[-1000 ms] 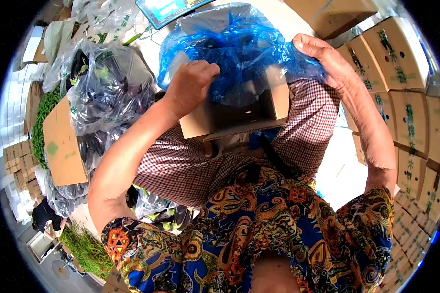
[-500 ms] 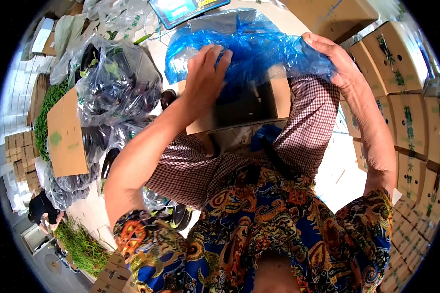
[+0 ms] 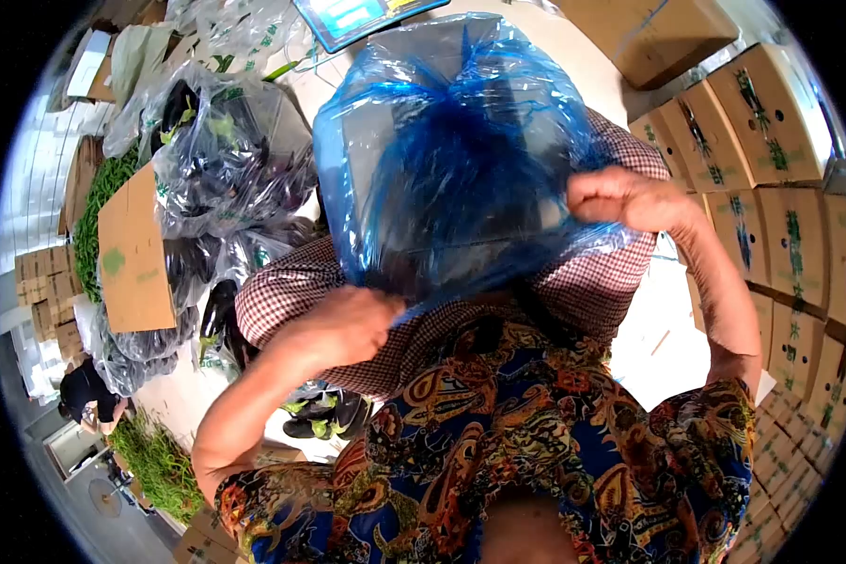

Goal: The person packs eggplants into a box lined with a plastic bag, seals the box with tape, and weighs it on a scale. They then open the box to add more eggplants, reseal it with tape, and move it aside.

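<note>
A blue translucent plastic bag [image 3: 451,160] is spread over an open cardboard box between my knees. Its sheet now reaches down over the box's near side, and the box walls show only dimly through it. My left hand [image 3: 348,324] is closed on the bag's near left edge, low beside my left thigh. On the other side, my right hand [image 3: 625,199] is closed on the bag's right edge, above my right knee. The inside of the box is mostly hidden by the blue film.
Clear bags of eggplants [image 3: 226,155] lie at my left, beside a cardboard flap [image 3: 133,258] and green peppers [image 3: 164,465]. Cartons [image 3: 771,122] are stacked at my right. A blue-framed screen [image 3: 362,19] lies ahead. A person [image 3: 86,395] bends over at far left.
Both hands have moved down towards me, the left one furthest. The bunched bag has opened out and now covers the box's near side, which was bare before.
</note>
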The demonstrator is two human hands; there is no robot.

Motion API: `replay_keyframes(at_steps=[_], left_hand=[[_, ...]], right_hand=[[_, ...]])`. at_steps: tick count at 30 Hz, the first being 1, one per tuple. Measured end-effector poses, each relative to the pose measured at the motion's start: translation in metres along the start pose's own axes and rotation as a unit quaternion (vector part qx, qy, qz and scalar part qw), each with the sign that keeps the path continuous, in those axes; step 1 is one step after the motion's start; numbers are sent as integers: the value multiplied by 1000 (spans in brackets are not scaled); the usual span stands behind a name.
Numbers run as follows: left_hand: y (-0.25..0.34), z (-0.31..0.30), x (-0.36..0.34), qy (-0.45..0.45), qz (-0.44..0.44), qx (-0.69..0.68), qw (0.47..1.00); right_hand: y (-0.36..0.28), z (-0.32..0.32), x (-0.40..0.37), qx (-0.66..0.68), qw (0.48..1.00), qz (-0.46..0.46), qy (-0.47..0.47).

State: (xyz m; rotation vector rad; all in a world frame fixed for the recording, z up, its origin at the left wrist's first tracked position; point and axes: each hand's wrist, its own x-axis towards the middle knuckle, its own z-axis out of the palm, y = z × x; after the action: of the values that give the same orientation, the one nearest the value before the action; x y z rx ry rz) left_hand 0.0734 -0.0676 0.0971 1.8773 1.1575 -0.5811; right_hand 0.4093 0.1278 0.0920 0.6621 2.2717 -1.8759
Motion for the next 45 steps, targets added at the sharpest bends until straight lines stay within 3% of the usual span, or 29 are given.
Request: replay_keyframes(at_steps=[2, 4, 5, 6, 9, 13, 15, 16, 17, 18, 19, 20, 21, 23, 26, 27, 28, 30, 32, 34, 35, 36, 37, 38, 40, 42, 43, 44, 45], left_hand=[[9, 16, 33, -115, -45, 47, 991], [6, 28, 74, -131, -9, 92, 987], [-1, 49, 106, 32, -9, -13, 999], [-8, 71, 132, 194, -10, -120, 974], [-13, 94, 149, 329, 0, 252, 910], [3, 45, 83, 98, 62, 21, 993], [10, 15, 46, -24, 82, -68, 994], [7, 0, 29, 26, 118, -133, 984], [1, -16, 14, 76, 154, -198, 965], [-2, -32, 0, 145, 123, -263, 946], [1, -63, -20, 176, 47, -248, 951], [-18, -68, -22, 263, 40, -273, 924], [-42, -76, -28, 310, 48, -270, 910], [-88, -87, -21, 346, -22, -283, 894], [-146, -80, 22, 286, -78, -305, 905], [-150, -74, 37, 267, -94, -366, 886], [-149, -68, 52, 246, -110, -425, 864], [-177, -41, 86, 215, -7, -479, 851], [-161, -30, 109, 217, -6, -566, 795], [-169, -2, 129, 194, 38, -716, 670], [-169, 9, 137, 179, 60, -780, 596], [-160, 10, 128, 163, 70, -790, 587], [-146, 4, 112, 149, 78, -799, 578], [-141, 1, 102, 137, 85, -807, 568], [-145, 4, 103, 148, 61, -761, 629], [-141, -7, 99, 161, -12, -682, 714], [-152, 4, 104, 275, 80, -532, 797], [-172, 26, 110, 377, 166, -355, 839], [-175, 25, 110, 383, 155, -293, 862]], right_hand=[[-4, 12, 8, -135, 989, 46, -49], [2, 29, 16, -325, 917, 220, -76], [6, 37, 18, -397, 881, 243, -85], [14, 45, 21, -466, 839, 264, -96], [76, 64, 19, -635, 760, 136, 38], [95, 43, 50, -552, 767, 326, -31], [139, 54, 53, -581, 741, 335, -39], [152, 57, 54, -597, 727, 337, -42], [137, 51, 50, -538, 770, 333, -80], [113, 43, 42, -478, 807, 327, -119], [101, 44, 32, -562, 775, 282, -63], [88, 45, 20, -639, 733, 234, -6], [67, 40, 14, -649, 727, 221, 37], [25, 29, 9, -664, 711, 196, 124], [-1, 17, 24, -467, 849, 103, 223], [10, 12, 36, -409, 885, 111, 193], [12, 15, 48, -384, 892, 147, 186], [34, 9, 78, -338, 891, 292, 80], [45, 5, 82, -342, 894, 279, 72], [51, 2, 72, -332, 899, 273, 85], [46, -6, 67, -316, 899, 303, 19], [35, -10, 66, -295, 895, 331, -50], [34, -3, 61, -374, 883, 284, -26], [36, 0, 50, -501, 855, 133, -14], [-46, 14, 78, -511, 831, 220, 9], [-61, 14, 105, -384, 906, 125, 127], [-61, 10, 125, -300, 938, 83, 151], [-36, 4, 150, -311, 938, 41, 148], [-15, -3, 172, -385, 913, 79, 109]])
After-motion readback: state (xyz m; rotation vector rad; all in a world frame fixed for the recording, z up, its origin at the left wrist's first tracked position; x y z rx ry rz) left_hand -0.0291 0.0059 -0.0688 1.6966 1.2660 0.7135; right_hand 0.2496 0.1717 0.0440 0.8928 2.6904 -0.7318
